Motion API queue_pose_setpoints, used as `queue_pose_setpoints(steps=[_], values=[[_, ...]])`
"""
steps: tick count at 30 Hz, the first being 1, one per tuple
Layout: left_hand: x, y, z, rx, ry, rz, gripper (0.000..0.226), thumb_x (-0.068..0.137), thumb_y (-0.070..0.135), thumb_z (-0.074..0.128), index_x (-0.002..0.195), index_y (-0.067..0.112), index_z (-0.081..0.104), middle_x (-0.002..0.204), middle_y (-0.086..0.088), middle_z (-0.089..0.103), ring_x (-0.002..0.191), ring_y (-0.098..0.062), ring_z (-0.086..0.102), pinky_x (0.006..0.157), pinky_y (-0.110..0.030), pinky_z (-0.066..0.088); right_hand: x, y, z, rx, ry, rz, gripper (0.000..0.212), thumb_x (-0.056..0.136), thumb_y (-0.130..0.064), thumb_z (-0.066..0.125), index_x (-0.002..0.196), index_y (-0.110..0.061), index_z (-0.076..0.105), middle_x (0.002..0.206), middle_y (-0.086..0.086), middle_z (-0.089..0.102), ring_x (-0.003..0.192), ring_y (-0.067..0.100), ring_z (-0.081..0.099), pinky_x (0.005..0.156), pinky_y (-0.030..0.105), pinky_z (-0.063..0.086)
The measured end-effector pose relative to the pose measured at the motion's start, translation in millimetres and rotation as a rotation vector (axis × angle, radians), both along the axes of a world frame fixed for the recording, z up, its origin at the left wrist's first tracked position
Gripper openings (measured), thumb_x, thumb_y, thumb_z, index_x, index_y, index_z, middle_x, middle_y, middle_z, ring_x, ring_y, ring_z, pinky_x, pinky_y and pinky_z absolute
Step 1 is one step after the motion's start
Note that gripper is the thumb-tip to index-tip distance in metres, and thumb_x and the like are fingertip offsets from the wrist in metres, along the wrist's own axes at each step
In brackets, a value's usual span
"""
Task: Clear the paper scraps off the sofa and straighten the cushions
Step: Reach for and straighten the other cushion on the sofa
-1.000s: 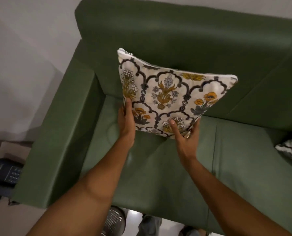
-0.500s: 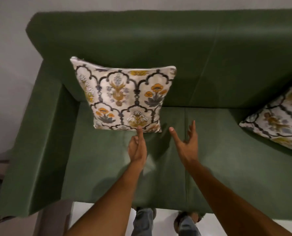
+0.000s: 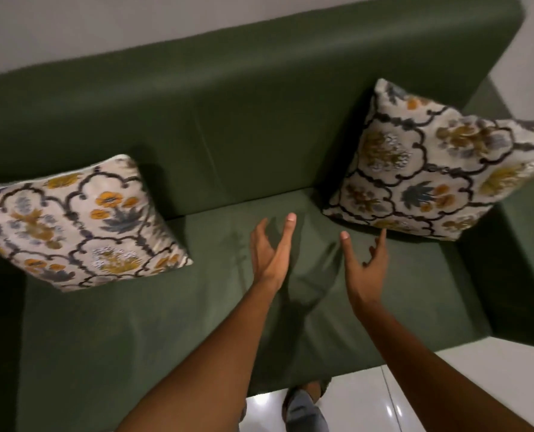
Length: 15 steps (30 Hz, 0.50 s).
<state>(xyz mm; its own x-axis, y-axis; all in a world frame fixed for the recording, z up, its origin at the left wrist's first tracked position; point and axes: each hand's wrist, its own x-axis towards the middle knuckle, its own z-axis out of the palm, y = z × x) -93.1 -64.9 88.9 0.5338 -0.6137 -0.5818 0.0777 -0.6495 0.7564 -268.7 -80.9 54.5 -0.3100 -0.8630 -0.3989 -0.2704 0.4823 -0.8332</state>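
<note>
A green sofa [image 3: 259, 126] fills the view. One floral cushion [image 3: 78, 222] leans against the backrest at the left end. A second floral cushion [image 3: 427, 173] lies tilted in the right corner, one corner hanging over the armrest. My left hand [image 3: 270, 251] hovers over the middle of the seat with fingers apart and nothing in it. My right hand [image 3: 365, 260] is also open, and its fingertips reach the lower edge of the right cushion. No paper scraps show on the seat.
The right armrest [image 3: 515, 275] and the backrest bound the seat. White glossy floor tiles [image 3: 446, 388] lie in front of the sofa, with my foot [image 3: 303, 406] at the seat's front edge. A pale wall stands behind the sofa.
Both hands have let go of the left cushion, which now rests against the backrest. My view and both hands have swung right toward the second cushion.
</note>
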Motion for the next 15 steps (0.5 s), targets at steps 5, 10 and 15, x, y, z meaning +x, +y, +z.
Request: queue_pose_setpoints(steps=[5,10,15], values=[[-85,-62,4,-0.044,0.048,-0.120,0.108,0.071,0.094,0.054,0.158,0.033,0.032,0.168,0.000,0.032,0.154,-0.022,0.032,0.127,-0.047,0.029,-79,-47,0,-0.049,-0.036,-0.323,0.110,0.080,-0.073,0.076,0.167,-0.036,0.018,0.173,0.003,0.026,0.154,0.028,0.036,0.126,0.053,0.037],[-132,-122,6,-0.112,0.089,-0.215,0.112,0.072,0.094,0.049,0.163,0.035,0.020,0.174,0.001,0.017,0.159,-0.023,0.019,0.129,-0.052,0.019,-131,-86,-1,-0.094,-0.086,-0.421,0.126,0.070,-0.082,0.078,0.168,-0.035,0.015,0.176,0.000,0.015,0.161,0.028,0.022,0.117,0.034,0.021],[-152,-160,-5,-0.081,0.092,-0.239,0.115,0.074,0.095,0.046,0.164,0.040,0.002,0.176,0.006,0.000,0.162,-0.028,0.001,0.128,-0.063,0.006,-147,-120,-3,-0.144,-0.133,-0.359,0.123,0.068,-0.081,0.081,0.166,-0.037,0.020,0.173,-0.002,0.021,0.158,0.025,0.029,0.126,0.042,0.029]])
